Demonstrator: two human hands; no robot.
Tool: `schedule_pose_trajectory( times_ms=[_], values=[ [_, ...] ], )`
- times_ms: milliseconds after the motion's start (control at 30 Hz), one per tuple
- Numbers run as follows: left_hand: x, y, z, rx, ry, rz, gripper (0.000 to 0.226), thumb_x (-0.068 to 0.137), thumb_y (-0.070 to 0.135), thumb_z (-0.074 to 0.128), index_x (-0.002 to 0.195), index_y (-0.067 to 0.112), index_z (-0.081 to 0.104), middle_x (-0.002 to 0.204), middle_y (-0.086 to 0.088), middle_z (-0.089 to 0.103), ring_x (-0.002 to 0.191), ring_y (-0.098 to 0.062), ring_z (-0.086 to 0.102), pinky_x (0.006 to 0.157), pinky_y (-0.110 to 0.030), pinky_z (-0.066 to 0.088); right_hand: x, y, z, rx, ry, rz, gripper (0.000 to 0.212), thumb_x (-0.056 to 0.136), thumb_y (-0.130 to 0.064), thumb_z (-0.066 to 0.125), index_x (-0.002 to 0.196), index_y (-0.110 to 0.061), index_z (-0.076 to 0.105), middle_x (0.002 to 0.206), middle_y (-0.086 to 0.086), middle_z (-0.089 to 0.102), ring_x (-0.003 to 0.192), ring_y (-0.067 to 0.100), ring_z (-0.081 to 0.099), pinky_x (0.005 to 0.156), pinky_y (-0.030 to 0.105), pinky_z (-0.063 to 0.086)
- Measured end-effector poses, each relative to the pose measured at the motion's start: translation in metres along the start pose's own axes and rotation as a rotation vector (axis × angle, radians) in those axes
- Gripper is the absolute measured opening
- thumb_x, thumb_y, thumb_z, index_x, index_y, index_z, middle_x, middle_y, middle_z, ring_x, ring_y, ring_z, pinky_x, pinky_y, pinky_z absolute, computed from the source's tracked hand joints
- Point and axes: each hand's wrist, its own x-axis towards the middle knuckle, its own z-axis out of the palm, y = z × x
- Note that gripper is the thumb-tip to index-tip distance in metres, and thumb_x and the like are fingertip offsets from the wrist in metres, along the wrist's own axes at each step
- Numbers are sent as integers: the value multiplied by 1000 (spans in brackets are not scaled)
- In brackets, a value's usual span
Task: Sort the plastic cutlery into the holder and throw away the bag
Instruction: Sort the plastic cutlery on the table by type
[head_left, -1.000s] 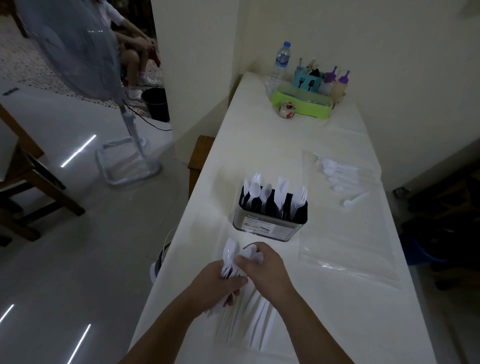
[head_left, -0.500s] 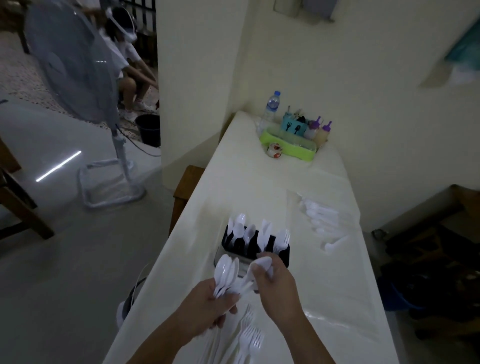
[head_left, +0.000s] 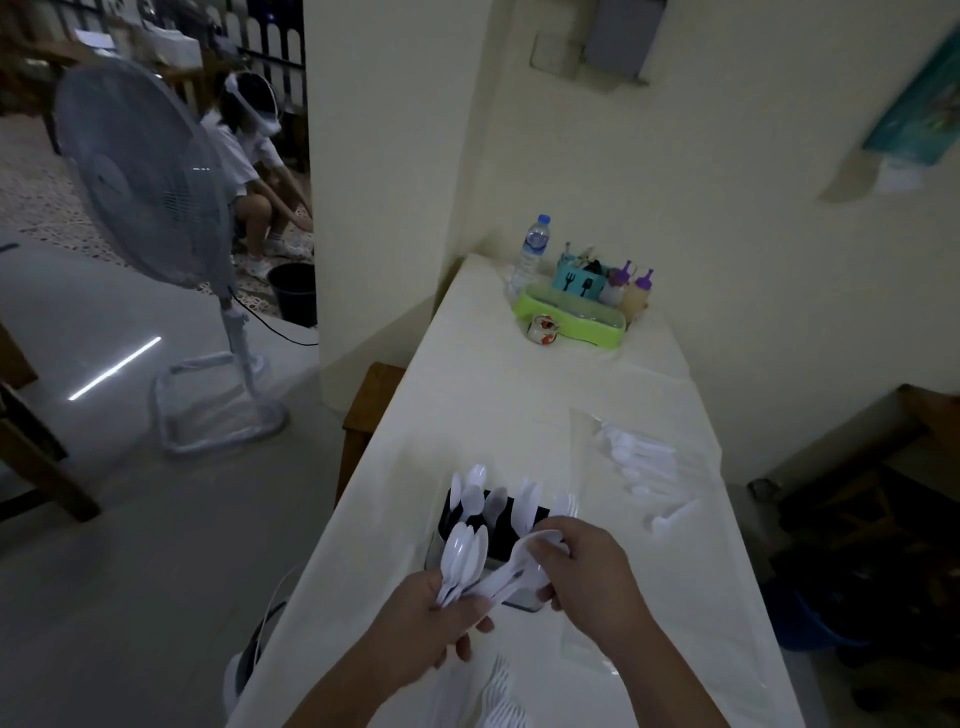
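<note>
While the left hand is gripping a fanned bunch of white plastic spoons at lower centre, the right hand is pinching 1 spoon away. Next, dropping it into the black slotted holder just behind, on the white surface; the clear bag is waiting at right.

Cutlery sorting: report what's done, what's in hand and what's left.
Done: the holder already has white spoons standing in it. In hand: the left hand grips a bunch of spoons while the right hand pinches one spoon. Left: forks lie on the table's near edge, more cutlery lies in the clear bag, and the bag isn't thrown away.
</note>
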Motion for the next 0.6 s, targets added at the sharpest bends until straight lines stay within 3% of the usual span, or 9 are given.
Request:
schedule_pose_trajectory(
  times_ms=[100,200,300,433,600],
  values=[
    [5,-9,-2,-105,26,0,16,96,21,60,103,11,70,84,-4,76,53,-16,61,42,-24,39,5,-6,-9,-27,41,-48,17,91,-12,60,82,-18,72,71,3,71,48,17,66,48,23,48],
    [8,-19,-4,-121,133,-4,15,97,19,57,103,11,69,86,-1,77,46,-18,55,41,-23,35,13,-10,-24,-49,123,-102,22,90,-11,62,75,-25,70,62,-1,69,45,14,64,51,28,51],
    [10,-26,-7,-130,247,-32,14,97,20,57,101,12,67,88,1,77,41,-16,47,42,-22,33,21,-12,-43,-116,241,-141,17,92,-14,61,81,-23,70,65,-2,70,48,14,66,59,34,56],
    [11,-31,-9,-107,283,-47,14,97,21,56,99,14,68,85,2,77,41,-16,46,42,-22,34,26,-12,-62,-248,375,-181,12,95,-19,58,88,-24,67,72,-5,70,51,6,65,59,23,49],
    [14,-33,-8,-147,312,-30,12,97,19,57,98,16,68,82,-2,76,38,-14,42,39,-21,32,32,-8,-66,-297,401,-175,13,96,-21,56,87,-29,63,74,2,71,61,15,68,68,31,51]
  ],
)
